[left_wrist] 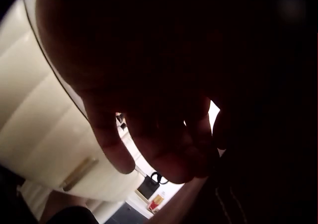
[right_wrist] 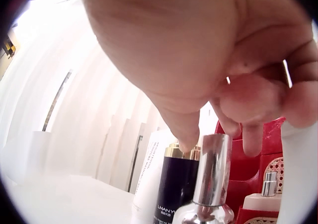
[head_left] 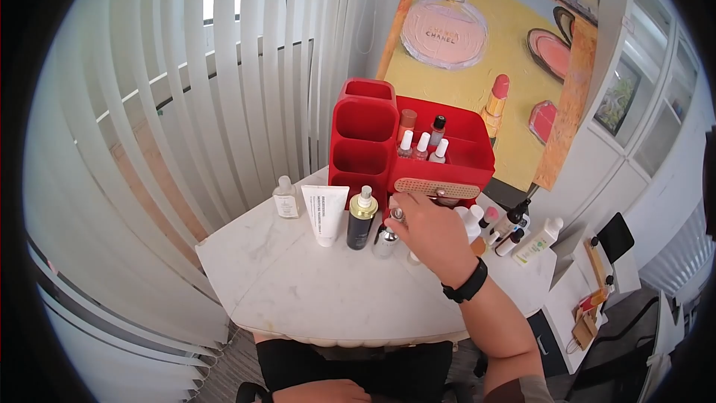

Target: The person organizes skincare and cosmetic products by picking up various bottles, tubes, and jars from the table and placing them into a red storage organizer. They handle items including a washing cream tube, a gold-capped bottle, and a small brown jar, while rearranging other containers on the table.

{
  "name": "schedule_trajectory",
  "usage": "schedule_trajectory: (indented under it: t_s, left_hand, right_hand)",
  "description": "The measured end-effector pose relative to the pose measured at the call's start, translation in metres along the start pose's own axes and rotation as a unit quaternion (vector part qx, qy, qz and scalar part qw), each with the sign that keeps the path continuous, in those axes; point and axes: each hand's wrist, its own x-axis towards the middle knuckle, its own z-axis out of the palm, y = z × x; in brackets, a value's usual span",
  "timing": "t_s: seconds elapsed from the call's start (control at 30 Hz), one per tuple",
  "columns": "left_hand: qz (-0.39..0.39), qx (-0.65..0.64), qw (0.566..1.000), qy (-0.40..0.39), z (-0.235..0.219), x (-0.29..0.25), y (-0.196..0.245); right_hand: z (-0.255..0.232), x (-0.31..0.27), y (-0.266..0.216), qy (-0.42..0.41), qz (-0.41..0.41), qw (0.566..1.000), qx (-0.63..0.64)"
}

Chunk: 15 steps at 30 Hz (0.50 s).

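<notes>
Before the red organizer, the silver-capped bottle stands upright, its cap beside the fingers of the nearer right hand, though whether they pinch it I cannot tell.

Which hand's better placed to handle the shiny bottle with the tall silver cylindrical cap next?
Right, likely: the right hand is at that silver-capped bottle, over the white marbled tabletop; the left hand lies low near the black-clothed lap.
</notes>
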Motion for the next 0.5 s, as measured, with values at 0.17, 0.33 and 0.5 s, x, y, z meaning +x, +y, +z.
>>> schedule_trajectory:
  t_s: [0.17, 0.33, 0.5]
  left_hand:
    - [-0.093, -0.137, 0.974, -0.154, 0.018, 0.004, -0.01]
    - [-0.062, -0.168, 0.973, -0.147, 0.039, 0.007, -0.026]
    - [-0.055, -0.172, 0.966, -0.187, 0.032, 0.017, -0.019]
  right_hand:
    - [-0.028, -0.015, 0.012, 0.053, 0.033, 0.998, -0.013]
    - [-0.019, -0.038, 0.022, 0.016, 0.027, 0.998, -0.062]
    - [-0.012, -0.042, 0.021, -0.009, 0.03, 0.999, -0.037]
